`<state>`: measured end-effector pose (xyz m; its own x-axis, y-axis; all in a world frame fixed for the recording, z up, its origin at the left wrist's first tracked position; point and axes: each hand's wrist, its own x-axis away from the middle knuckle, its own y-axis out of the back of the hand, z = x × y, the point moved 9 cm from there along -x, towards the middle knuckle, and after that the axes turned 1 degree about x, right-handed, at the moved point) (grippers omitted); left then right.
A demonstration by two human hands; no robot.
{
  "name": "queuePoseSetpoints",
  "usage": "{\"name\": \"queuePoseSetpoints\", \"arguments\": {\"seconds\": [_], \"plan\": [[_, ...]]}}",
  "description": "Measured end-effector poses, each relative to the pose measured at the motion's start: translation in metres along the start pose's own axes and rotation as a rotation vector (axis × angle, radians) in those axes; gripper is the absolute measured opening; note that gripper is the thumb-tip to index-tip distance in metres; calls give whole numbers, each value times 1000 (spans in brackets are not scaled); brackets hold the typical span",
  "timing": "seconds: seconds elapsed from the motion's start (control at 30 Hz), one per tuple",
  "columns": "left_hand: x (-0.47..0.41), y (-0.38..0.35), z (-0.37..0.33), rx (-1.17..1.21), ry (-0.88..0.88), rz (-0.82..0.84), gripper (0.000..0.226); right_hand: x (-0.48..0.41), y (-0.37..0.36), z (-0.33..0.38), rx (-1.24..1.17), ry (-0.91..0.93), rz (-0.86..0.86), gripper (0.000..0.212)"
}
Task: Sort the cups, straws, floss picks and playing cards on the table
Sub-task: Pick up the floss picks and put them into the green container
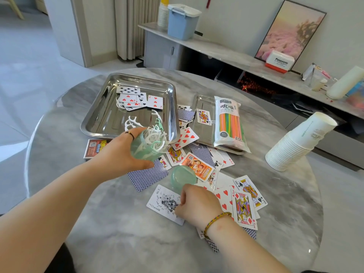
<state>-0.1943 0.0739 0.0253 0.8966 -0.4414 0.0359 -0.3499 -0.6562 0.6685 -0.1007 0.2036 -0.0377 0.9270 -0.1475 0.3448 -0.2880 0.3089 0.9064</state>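
Clasping the tilted green tub [141, 151] of floss picks [155, 137] in my left hand [120, 152] by the large tray [102, 119], I'd level it before my right hand [197, 201], curled beside the lid [183, 176] with its hold unclear, caps it.

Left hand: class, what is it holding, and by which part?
The left hand grips the green floss-pick jar round its side wall, near the base.
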Motion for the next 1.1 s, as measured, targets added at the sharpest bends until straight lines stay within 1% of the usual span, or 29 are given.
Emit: {"name": "queuePoseSetpoints", "arguments": {"seconds": [0.03,0.1,0.23,0.33,0.43,0.57,0.7,0.77,0.83,0.9,1.0,1.1], "plan": [[0,0,0,-2,-2,3,89,0,4,-2,-46,9,-5,25],[-1,-3,0,-7,-4,17,89,-1,18,-7,-217,32,-47,31],[-3,-15,2,-34,-4,67,91,-1,59,-17,-585,73,-244,32],[-3,-24,1,-54,-25,102,91,1,84,-8,-707,164,-360,31],[-4,-30,-1,-60,-52,127,91,2,93,9,-673,244,-379,32],[-4,-30,-2,-54,-67,116,89,-3,94,22,-515,287,-390,12],[-4,-34,-8,-26,-109,131,83,-7,92,42,-401,399,-383,11],[-5,-35,-8,-24,-114,133,81,-7,95,44,-412,433,-459,15],[-7,-33,-3,-29,-92,121,83,-14,100,28,-501,355,-531,12],[-10,-29,3,-46,-52,106,88,-29,96,-1,-607,197,-527,11],[-15,-21,9,-46,8,56,90,-54,77,-38,-675,-22,-445,12],[-21,-8,14,-23,49,-20,88,-80,65,-43,-823,-116,-316,18]]}}
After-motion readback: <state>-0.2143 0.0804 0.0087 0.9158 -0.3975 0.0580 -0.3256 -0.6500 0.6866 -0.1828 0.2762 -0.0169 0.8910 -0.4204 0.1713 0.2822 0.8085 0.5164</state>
